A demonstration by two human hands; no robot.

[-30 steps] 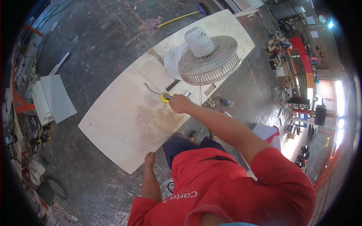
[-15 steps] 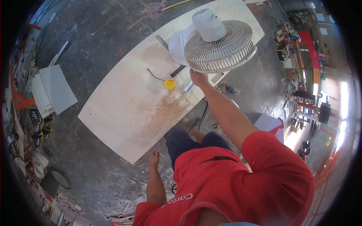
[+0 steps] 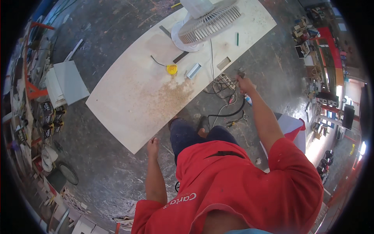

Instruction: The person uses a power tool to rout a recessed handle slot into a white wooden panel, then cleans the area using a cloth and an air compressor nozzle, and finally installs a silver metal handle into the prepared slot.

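My right hand (image 3: pixel 244 84) is down by the board's right edge, its fingers closed round what looks like a small power tool (image 3: pixel 248 100). Only a dark end and a blue-and-white part of it show past the hand. Beside it lie a white power strip (image 3: pixel 226 80) and tangled cables. My left hand (image 3: pixel 153 146) is curled at the near edge of the large pale board (image 3: pixel 124 97), with nothing visible in it; whether it touches the edge I cannot tell. A white fan (image 3: pixel 210 25) stands at the board's far side, partly cut off by the picture's edge.
On the board are a yellow tape measure (image 3: pixel 172 69), a metal-framed rectangular piece (image 3: pixel 193 71), a dark strip (image 3: pixel 180 57), sawdust (image 3: pixel 171 93) and a rectangular cutout (image 3: pixel 223 63). Pliers (image 3: pixel 233 123) and a black hose (image 3: pixel 230 114) lie on the floor. White panels (image 3: pixel 71 82) stand left.
My right hand has left the fan and moved down right to the tool by the cables. The fan's head has turned and sits further left in view. My left hand has risen to the board's edge.
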